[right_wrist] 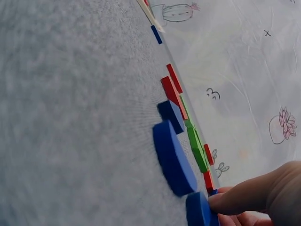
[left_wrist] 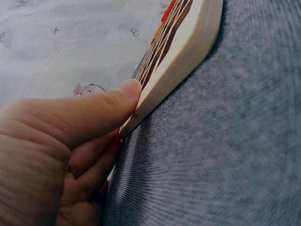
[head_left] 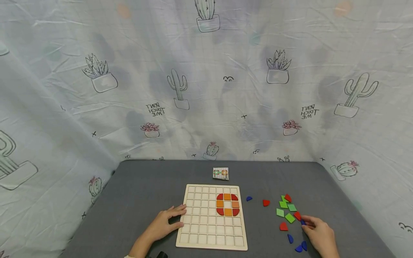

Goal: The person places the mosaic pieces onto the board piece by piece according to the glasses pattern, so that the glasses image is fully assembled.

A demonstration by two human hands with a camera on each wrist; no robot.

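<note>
The left hand (head_left: 165, 221) rests spread fingers against the wooden grid board (head_left: 200, 229) beside them, maybe to keep it still, while the right hand (head_left: 321, 234) pinches a blue piece (head_left: 303, 222) between nearly closed fingers.

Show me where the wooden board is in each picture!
Head: the wooden board lies low, near the middle.
Left wrist: the wooden board slants from the middle up to the top edge.
Right wrist: just a pale sliver of it, top middle.
Shared landmark: the gray table.
</note>
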